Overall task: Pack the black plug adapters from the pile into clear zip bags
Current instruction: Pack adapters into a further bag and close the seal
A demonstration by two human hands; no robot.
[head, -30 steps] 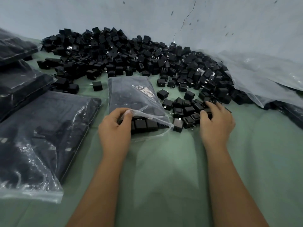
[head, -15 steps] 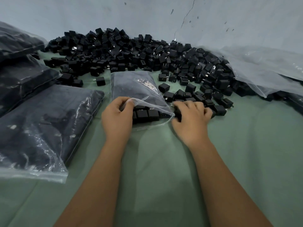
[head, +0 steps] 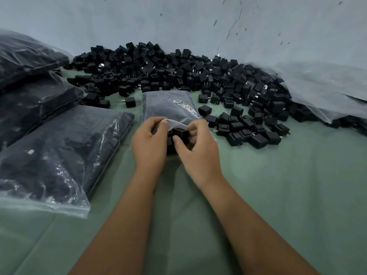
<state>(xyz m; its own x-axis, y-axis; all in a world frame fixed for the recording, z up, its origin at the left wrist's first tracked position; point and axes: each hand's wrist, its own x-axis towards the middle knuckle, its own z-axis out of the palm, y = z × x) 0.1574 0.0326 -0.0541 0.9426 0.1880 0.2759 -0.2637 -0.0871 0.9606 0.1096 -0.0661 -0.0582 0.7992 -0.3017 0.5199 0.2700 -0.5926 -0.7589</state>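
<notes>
A clear zip bag partly filled with black plug adapters lies flat in the middle of the green surface, its mouth toward me. My left hand pinches the upper lip of the bag's mouth and lifts it. My right hand grips a few black adapters at the mouth of the bag. A small cluster of loose adapters lies just right of the bag. The big pile of adapters stretches along the wall behind.
Filled zip bags lie stacked at the left, more of them behind. Loose clear plastic sheeting covers the right end of the pile. The grey wall rises right behind the pile.
My right hand has moved left from the loose cluster to the bag's mouth, carrying adapters. My left hand has kept hold of the bag's lip.
</notes>
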